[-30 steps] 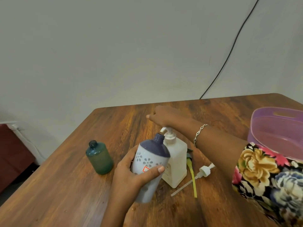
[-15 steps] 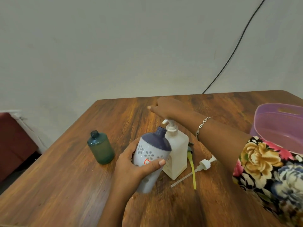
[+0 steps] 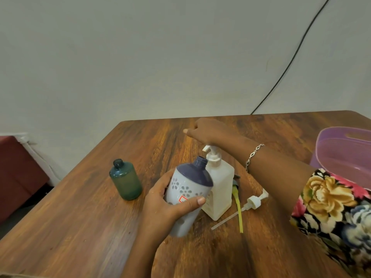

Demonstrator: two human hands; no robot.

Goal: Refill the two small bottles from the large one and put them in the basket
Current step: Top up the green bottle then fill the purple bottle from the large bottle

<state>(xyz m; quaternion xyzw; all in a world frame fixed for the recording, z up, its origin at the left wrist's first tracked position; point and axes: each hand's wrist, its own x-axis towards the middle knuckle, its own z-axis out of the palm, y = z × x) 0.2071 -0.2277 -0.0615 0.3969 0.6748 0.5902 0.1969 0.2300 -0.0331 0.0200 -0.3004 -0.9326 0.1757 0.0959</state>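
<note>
My left hand (image 3: 166, 205) grips a grey bottle with a dark blue shoulder and flower pattern (image 3: 188, 193). That bottle is tilted right, and its uncapped neck sits just below the nozzle of a white pump bottle (image 3: 218, 185) standing on the table. My right hand (image 3: 206, 131) hovers just beyond and above the pump head with its fingers curled; whether it holds anything is hidden. A small green bottle (image 3: 125, 181) stands uncapped at the left. The purple basket (image 3: 341, 149) is at the right edge.
A loose white pump head with its tube (image 3: 253, 203) and a yellow-green strip (image 3: 237, 207) lie on the wooden table (image 3: 80, 227) right of the white bottle. A black cable (image 3: 291, 63) runs down the wall. A dark red seat (image 3: 18, 177) stands at the left.
The view has shifted a little. The grey bottle's neck has dropped slightly below the pump nozzle. My right hand stays above the pump head.
</note>
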